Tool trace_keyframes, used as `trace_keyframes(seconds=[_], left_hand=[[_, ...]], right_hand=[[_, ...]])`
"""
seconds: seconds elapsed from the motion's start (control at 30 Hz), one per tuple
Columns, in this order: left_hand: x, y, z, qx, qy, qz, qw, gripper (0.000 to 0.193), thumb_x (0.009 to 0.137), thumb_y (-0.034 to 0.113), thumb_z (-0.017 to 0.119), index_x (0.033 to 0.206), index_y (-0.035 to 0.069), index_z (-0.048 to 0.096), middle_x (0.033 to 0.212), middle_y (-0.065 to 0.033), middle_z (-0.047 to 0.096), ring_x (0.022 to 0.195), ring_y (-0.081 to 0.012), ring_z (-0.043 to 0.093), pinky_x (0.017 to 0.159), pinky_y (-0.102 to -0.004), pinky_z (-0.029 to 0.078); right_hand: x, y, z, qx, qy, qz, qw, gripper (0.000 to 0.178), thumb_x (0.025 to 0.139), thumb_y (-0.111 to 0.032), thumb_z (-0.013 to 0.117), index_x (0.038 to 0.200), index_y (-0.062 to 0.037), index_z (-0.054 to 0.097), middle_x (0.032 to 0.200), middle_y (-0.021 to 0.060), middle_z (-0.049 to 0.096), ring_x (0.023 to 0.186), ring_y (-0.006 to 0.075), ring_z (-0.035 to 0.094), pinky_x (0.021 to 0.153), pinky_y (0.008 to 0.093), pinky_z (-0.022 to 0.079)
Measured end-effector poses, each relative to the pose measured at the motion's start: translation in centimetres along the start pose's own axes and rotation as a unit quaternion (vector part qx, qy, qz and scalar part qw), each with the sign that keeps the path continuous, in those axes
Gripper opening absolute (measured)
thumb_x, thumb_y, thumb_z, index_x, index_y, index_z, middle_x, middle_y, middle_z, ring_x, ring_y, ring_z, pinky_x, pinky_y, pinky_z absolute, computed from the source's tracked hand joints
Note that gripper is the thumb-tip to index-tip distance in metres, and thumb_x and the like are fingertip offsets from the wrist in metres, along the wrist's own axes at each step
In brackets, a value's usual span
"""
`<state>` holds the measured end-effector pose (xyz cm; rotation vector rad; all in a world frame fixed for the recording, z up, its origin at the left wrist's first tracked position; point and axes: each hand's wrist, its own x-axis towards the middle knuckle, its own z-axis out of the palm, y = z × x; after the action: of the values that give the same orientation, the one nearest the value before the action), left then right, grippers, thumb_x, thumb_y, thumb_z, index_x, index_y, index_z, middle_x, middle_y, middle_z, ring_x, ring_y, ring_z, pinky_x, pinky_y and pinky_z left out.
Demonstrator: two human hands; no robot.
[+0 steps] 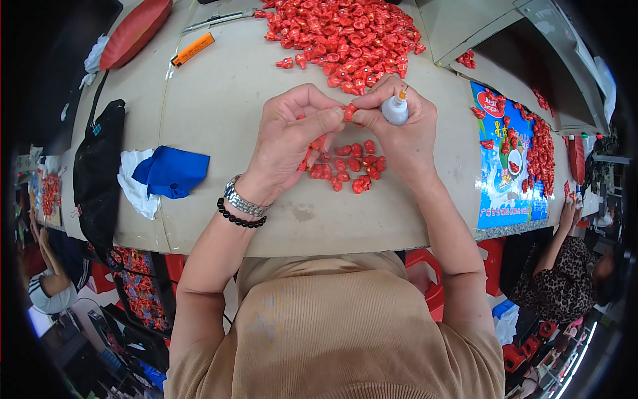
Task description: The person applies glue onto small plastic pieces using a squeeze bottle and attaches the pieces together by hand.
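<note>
My left hand (282,136) pinches a small glossy red piece (349,112) between thumb and forefinger, and more red pieces show under its curled fingers. The thumb and forefinger of my right hand (413,136) meet the same piece from the other side. Tucked in that right hand is a small white squeeze bottle (395,112) with an orange tip, pointing up and away. Just below my hands, a loose cluster of rounded red pieces (355,164) lies on the table (232,120). Beyond them spreads a large heap of red pieces (345,40).
At left are a blue cloth (174,171), a white cloth (136,185), a black bag (100,176), an orange stick-shaped tool (193,50) and a red tray (138,32). At right, red pieces cover part of a blue printed sheet (490,193) beside a metal cabinet (465,30). Other people sit at both sides.
</note>
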<state>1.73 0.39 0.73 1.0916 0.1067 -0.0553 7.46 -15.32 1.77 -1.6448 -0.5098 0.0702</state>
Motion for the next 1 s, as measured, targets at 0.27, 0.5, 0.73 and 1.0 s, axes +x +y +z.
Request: trace_keyframes(seconds=[0.27,0.5,0.73,1.0], left_hand=[[0.1,-0.4,-0.2,-0.004,-0.007,0.006,1.000,0.006,0.085,0.004,0.063,0.084,0.001,0.058,0.072,-0.0065,0.063,0.049,-0.0046,0.049,0.037,-0.0181,0.032],[0.2,0.1,0.5,-0.031,0.010,-0.008,0.999,0.007,0.085,0.005,0.065,0.085,0.002,0.059,0.072,-0.0066,0.064,0.048,-0.0053,0.049,0.036,-0.0185,0.031],[0.4,-1.2,0.2,0.099,0.055,0.142,0.983,0.015,0.084,0.005,0.067,0.098,0.000,0.063,0.085,-0.0065,0.069,0.061,-0.0019,0.056,0.046,-0.0161,0.041],[-0.1,-0.7,1.2,0.061,0.055,0.155,0.985,0.028,0.082,0.002,0.068,0.109,-0.001,0.059,0.093,-0.0081,0.069,0.068,-0.0022,0.058,0.054,-0.0162,0.046]], right_hand=[[0.0,0.0,0.0,-0.038,-0.008,-0.024,0.999,0.017,0.068,0.013,0.067,0.071,0.0012,0.056,0.074,0.0045,0.060,0.071,0.0126,0.058,0.062,0.0269,0.050],[0.8,0.1,-0.7,-0.050,-0.019,-0.072,0.996,0.016,0.069,0.011,0.068,0.079,0.0000,0.061,0.077,0.0050,0.062,0.073,0.0127,0.060,0.064,0.0263,0.050],[0.6,-1.3,-0.7,0.032,0.017,0.007,0.999,0.010,0.077,-0.002,0.071,0.084,-0.0010,0.065,0.079,0.0029,0.064,0.070,0.0075,0.059,0.061,0.0241,0.049],[0.2,-0.3,0.0,-0.060,0.064,-0.066,0.994,0.016,0.070,-0.002,0.077,0.078,-0.0009,0.063,0.076,0.0058,0.065,0.066,0.0116,0.062,0.059,0.0249,0.049]])
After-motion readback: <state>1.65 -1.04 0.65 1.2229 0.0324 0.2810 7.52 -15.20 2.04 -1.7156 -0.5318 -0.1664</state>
